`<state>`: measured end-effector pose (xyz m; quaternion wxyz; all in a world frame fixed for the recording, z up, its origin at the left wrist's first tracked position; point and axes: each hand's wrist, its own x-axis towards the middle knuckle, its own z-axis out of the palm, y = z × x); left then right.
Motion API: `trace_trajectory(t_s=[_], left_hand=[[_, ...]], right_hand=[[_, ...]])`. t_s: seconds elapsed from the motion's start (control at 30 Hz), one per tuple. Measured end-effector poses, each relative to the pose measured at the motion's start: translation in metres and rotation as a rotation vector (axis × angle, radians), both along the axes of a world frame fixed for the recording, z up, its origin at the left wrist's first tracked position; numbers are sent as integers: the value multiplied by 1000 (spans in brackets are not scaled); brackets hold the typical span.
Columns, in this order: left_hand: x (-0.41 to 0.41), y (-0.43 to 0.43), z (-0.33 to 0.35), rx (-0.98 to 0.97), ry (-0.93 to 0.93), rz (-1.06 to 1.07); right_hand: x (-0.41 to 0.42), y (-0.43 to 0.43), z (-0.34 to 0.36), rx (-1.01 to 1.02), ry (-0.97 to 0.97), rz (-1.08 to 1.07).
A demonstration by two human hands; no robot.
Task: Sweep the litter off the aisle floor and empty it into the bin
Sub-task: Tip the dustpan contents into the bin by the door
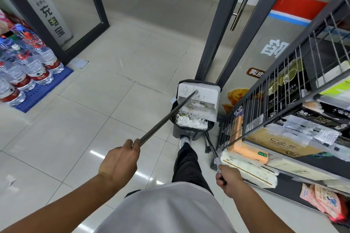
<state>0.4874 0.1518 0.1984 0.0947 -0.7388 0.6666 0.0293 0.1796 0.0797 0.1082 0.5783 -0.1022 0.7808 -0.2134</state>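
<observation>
Litter fills the bin, wedged between door frame and shelf (open tile lies left). The left hand grips the dustpan handle, slanting up-right over the bin; the right hand clasps the broom.

Tiled floor under bin, pallet

Bin body mostly hidden behind the tilted dustpan and the shoe against its base. Broom head largely blocked by the shelf edge; shape unclear. Water bottles cut off at left edge, floor scraps too blurred to identify.
</observation>
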Motion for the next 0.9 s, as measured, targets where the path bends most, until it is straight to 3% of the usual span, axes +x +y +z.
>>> trace_trajectory(t_s=[0.13, 0.37, 0.5, 0.73, 0.9], left_hand=[[-32, -8, 45, 3, 48, 26], [-43, -16, 118, 26, 136, 78], [-60, 6, 130, 72, 130, 84], [-113, 49, 104, 218, 112, 140], [-172, 88, 67, 305, 150, 227]], right_hand=[[14, 7, 19, -70, -74, -131], [-5, 0, 73, -193, -476, -493], [-41, 28, 93, -176, -642, -541], [-120, 129, 121, -102, -675, -468], [-184, 225, 115, -48, -547, -337]])
